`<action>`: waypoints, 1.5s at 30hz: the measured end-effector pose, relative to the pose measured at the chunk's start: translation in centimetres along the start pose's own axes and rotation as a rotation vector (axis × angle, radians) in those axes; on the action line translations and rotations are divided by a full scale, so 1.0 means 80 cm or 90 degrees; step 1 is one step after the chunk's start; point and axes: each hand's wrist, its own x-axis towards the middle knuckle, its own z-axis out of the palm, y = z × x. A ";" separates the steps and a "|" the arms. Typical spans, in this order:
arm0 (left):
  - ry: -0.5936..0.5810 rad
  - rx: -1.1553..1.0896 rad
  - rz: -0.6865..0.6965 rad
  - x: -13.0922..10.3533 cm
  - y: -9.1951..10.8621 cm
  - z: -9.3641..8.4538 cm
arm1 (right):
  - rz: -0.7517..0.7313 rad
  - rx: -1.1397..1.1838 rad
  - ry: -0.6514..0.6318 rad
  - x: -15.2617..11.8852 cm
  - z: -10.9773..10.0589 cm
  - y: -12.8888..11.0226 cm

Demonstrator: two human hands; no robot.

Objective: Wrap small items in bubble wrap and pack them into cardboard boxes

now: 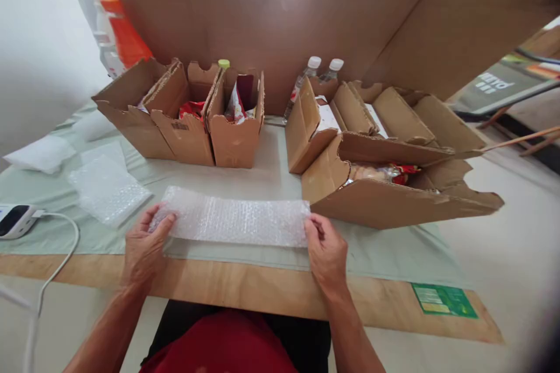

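Note:
A long strip of clear bubble wrap [238, 221] is stretched sideways between my two hands, just above the cloth near the table's front edge. My left hand [146, 242] pinches its left end, thumb on top. At the right end, my right hand [326, 247] grips the edge between thumb and curled fingers. More bubble wrap sheets [107, 186] lie on the cloth to the left of my left hand. Behind my right hand stands a long cardboard box [394, 207] with red and clear packets inside.
Open cardboard boxes [234, 143] with packets stand at the back left, and more boxes [301, 137] at the right. Clear bottles [312, 64] and an orange bottle [126, 35] rise behind them. A white device [17, 221] with a cable [72, 239] sits at the left edge.

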 end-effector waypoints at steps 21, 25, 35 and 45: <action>-0.285 0.493 0.577 -0.002 -0.039 0.027 | -0.401 -0.366 -0.328 -0.027 0.089 -0.035; -0.315 0.453 0.555 0.001 -0.042 0.020 | -0.311 -0.433 -0.135 -0.041 -0.013 0.038; -0.022 0.608 0.460 0.010 -0.032 -0.028 | -0.202 -0.407 0.005 -0.011 0.004 0.024; -0.127 0.479 0.439 0.006 0.020 0.028 | 0.040 -0.014 -0.050 -0.121 -0.063 -0.007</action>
